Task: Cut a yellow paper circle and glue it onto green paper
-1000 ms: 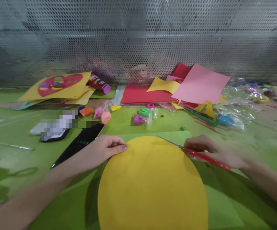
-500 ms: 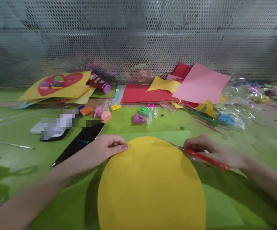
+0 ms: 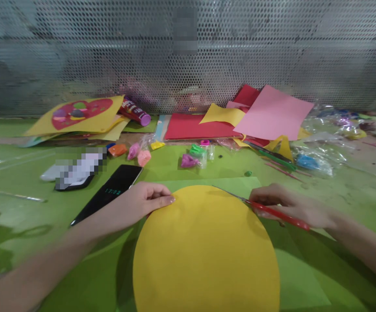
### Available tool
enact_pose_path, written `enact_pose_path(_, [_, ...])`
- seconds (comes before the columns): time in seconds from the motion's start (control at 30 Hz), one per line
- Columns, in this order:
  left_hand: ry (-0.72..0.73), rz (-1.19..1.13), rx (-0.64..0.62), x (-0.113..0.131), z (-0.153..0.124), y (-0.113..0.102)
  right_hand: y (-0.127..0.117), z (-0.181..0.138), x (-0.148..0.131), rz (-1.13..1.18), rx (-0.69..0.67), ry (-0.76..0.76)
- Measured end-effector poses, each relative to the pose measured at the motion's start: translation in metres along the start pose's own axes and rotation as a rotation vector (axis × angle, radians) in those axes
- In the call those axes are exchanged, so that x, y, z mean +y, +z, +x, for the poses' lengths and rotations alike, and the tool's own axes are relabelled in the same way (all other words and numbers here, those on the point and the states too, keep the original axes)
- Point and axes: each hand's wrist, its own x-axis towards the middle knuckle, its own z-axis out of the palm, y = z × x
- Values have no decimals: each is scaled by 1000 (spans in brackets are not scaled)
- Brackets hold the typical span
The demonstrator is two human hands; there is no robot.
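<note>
The smooth yellow paper oval (image 3: 205, 251) lies flat on a green sheet (image 3: 298, 281); the left hand (image 3: 145, 201) pinches its far-left rim, and the right hand (image 3: 292, 206) grips red-handled scissors (image 3: 266, 209), thin blades at the far-right edge. Turning the paper into short snips should keep the curve even. Beyond lie a glossy black phone (image 3: 108, 195), soft clay lumps (image 3: 189, 161) and matte pink paper (image 3: 272, 113).

Head-worn view, forward-down, close over the green table (image 3: 28, 203), edges perhaps blurred.

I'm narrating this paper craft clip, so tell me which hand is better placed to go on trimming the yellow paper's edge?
Probably the right hand: it holds the red scissors with blades at the yellow paper's upper right edge. The left hand only pinches its upper left edge.
</note>
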Motion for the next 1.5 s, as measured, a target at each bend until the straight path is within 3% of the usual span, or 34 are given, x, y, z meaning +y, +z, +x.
enact_pose_path(0.37, [-1, -6, 3, 3, -1, -1, -1, -1, -2, -88, 4, 15])
enact_pose_path(1.1, [3, 33, -8, 3, 0, 0, 0, -2, -2, 44, 30, 30])
enact_pose_path(1.5, [11, 5, -14, 2, 0, 0, 1, -1, -5, 47, -25, 16])
